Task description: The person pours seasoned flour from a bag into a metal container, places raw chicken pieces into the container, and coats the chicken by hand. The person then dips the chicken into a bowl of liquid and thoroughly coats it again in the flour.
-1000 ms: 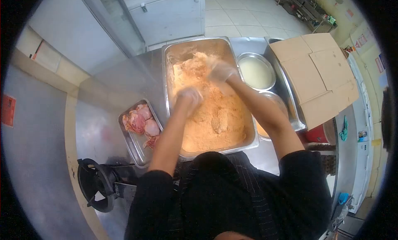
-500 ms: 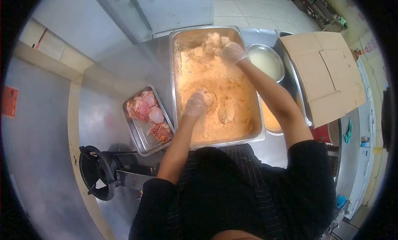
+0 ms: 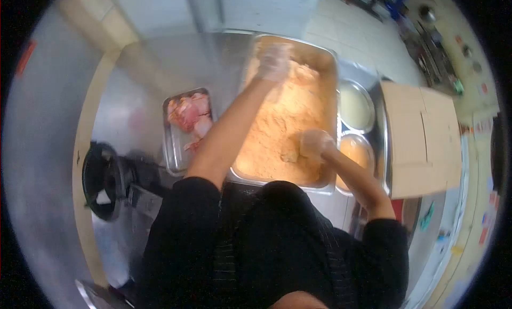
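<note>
A deep metal pan (image 3: 337, 69) holds a thick bed of orange-tan flour (image 3: 296, 109). My left hand (image 3: 274, 63), in a clear plastic glove, is over the pan's far left part, its fingers smeared by motion. Near it a pale, flour-covered lump (image 3: 305, 72) lies at the far end. My right hand (image 3: 316, 143), gloved too, is low in the pan's near right half, with its fingers curled at a flour-coated chicken piece (image 3: 289, 157). Left of the pan, raw chicken pieces (image 3: 186, 112) lie in a small metal tray (image 3: 172, 149), partly hidden by my left forearm.
Right of the pan stand a bowl of pale liquid (image 3: 356, 107) and a bowl of orange contents (image 3: 353, 151). Beyond them lies a cardboard sheet (image 3: 424, 143). A black gas burner (image 3: 104, 181) stands at the near left on the steel table (image 3: 133, 95).
My left hand has moved from mid-pan to the far end. My right hand has come from the far end down to the near chicken piece. The camera view has turned.
</note>
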Demonstrator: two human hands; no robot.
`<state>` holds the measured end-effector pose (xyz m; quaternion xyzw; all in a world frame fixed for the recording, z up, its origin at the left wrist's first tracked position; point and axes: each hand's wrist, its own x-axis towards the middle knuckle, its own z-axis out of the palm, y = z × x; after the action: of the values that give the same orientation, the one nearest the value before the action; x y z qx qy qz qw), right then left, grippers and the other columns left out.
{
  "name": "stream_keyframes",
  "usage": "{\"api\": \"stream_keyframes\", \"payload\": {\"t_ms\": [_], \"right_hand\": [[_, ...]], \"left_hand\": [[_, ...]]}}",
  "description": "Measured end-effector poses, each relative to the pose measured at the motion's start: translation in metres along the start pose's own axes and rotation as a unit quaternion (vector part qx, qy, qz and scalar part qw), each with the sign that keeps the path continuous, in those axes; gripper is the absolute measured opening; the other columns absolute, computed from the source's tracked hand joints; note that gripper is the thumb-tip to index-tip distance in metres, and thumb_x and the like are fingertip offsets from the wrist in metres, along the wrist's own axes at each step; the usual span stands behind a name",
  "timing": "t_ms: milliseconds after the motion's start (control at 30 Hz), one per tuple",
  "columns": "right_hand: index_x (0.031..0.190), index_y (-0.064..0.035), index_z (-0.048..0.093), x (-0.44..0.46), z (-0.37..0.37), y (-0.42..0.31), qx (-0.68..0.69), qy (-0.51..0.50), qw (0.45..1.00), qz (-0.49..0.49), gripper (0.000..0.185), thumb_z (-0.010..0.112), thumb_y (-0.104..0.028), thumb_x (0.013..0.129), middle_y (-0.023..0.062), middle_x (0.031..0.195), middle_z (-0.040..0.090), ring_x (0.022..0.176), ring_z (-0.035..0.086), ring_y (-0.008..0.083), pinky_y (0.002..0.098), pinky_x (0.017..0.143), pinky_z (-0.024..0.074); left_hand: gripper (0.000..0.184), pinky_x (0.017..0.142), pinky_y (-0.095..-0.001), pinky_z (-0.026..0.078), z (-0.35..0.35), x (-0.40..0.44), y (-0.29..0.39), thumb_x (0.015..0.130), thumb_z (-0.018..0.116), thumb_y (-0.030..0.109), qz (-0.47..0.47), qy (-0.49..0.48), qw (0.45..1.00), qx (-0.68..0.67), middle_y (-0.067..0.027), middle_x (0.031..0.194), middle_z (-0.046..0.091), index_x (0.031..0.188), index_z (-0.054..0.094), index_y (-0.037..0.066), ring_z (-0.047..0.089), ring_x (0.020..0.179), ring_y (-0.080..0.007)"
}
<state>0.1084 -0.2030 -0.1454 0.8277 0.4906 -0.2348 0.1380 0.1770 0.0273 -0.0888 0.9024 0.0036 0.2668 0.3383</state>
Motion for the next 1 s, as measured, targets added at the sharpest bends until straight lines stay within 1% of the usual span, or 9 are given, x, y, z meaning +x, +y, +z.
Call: {"api": "stream_keyframes", "payload": {"t_ms": [200,267,333,433,567,633,800,867,1000], "right_hand": [[0.082,-0.0070,0.063,0.051,-0.015,0.103,-0.137,0.135,0.978,0.077,0.014,0.054,-0.017,0.079,0.0141,0.076,0.065,0.072,0.063,0.0284,0.0386,0.065,0.0493],[0.089,-0.0073,0.064,0.026,-0.082,0.068,0.058,0.289,0.943,0.156,0.016,0.055,-0.017,0.079,0.0154,0.079,0.065,0.073,0.063,0.0296,0.0400,0.064,0.0493],[0.093,-0.0084,0.064,0.033,-0.078,0.097,0.137,0.374,0.908,0.129,0.019,0.055,-0.018,0.080,0.0157,0.079,0.065,0.071,0.063,0.0309,0.0406,0.062,0.0495],[0.101,-0.0107,0.064,0.030,-0.074,0.097,0.173,0.424,0.880,0.124,0.024,0.053,-0.020,0.082,0.0154,0.079,0.066,0.068,0.063,0.0323,0.0408,0.058,0.0497],[0.098,-0.0125,0.066,0.046,-0.019,0.077,0.008,0.488,0.845,0.220,0.023,0.049,-0.021,0.085,0.0142,0.078,0.066,0.062,0.064,0.0322,0.0402,0.052,0.0492],[0.090,-0.0127,0.068,0.057,0.018,0.066,-0.037,0.318,0.923,0.212,0.019,0.052,-0.022,0.084,0.0141,0.078,0.066,0.065,0.064,0.0302,0.0376,0.056,0.0501],[0.085,-0.0102,0.068,0.028,-0.006,0.014,0.194,0.409,0.881,0.142,0.015,0.060,-0.022,0.081,0.0139,0.082,0.066,0.074,0.065,0.0282,0.0355,0.065,0.0502],[0.087,-0.0102,0.067,0.033,-0.002,0.021,0.306,0.386,0.847,0.197,0.015,0.063,-0.023,0.080,0.0133,0.086,0.066,0.079,0.064,0.0277,0.0361,0.068,0.0495],[0.089,-0.0108,0.066,0.017,-0.075,-0.021,0.239,0.425,0.849,0.203,0.015,0.062,-0.023,0.081,0.0118,0.084,0.066,0.075,0.064,0.0270,0.0355,0.068,0.0494]], "left_hand": [[0.026,0.074,-0.0392,0.049,0.018,-0.020,0.003,0.088,0.047,0.024,-0.034,-0.166,0.976,0.139,-0.0142,0.091,0.061,0.092,0.063,0.004,0.060,0.085,-0.0310],[0.026,0.073,-0.0380,0.049,0.025,-0.042,-0.002,0.088,0.048,0.025,-0.062,-0.174,0.968,0.171,-0.0126,0.094,0.062,0.095,0.063,0.006,0.060,0.087,-0.0306],[0.020,0.058,-0.0380,0.049,0.020,-0.060,0.005,0.084,0.049,0.021,-0.041,-0.023,0.996,0.080,-0.0123,0.063,0.057,0.084,0.064,0.007,0.059,0.062,-0.0252],[0.023,0.058,-0.0377,0.049,-0.003,-0.077,0.027,0.082,0.052,0.026,-0.015,0.080,0.997,-0.015,-0.0121,0.071,0.061,0.083,0.065,0.007,0.059,0.063,-0.0248],[0.028,0.061,-0.0382,0.050,0.008,-0.072,0.025,0.082,0.051,0.023,-0.066,-0.193,0.973,0.107,-0.0128,0.083,0.063,0.100,0.060,0.004,0.061,0.069,-0.0245],[0.025,0.060,-0.0384,0.050,0.026,-0.078,0.015,0.080,0.051,0.020,-0.025,-0.177,0.971,0.157,-0.0138,0.083,0.063,0.093,0.062,0.002,0.061,0.069,-0.0252],[0.020,0.057,-0.0399,0.047,-0.015,-0.082,0.013,0.079,0.052,0.020,-0.006,-0.086,0.992,0.092,-0.0148,0.064,0.059,0.068,0.061,0.007,0.059,0.059,-0.0254],[0.019,0.065,-0.0336,0.052,-0.087,-0.078,0.025,0.075,0.061,0.016,-0.263,-0.121,0.952,-0.097,-0.0156,0.077,0.065,0.085,0.067,0.001,0.064,0.074,-0.0229],[0.022,0.061,-0.0359,0.048,-0.105,-0.137,-0.112,0.077,0.056,0.026,-0.099,0.192,0.972,0.092,-0.0163,0.073,0.063,0.076,0.067,0.007,0.062,0.066,-0.0242]]}}
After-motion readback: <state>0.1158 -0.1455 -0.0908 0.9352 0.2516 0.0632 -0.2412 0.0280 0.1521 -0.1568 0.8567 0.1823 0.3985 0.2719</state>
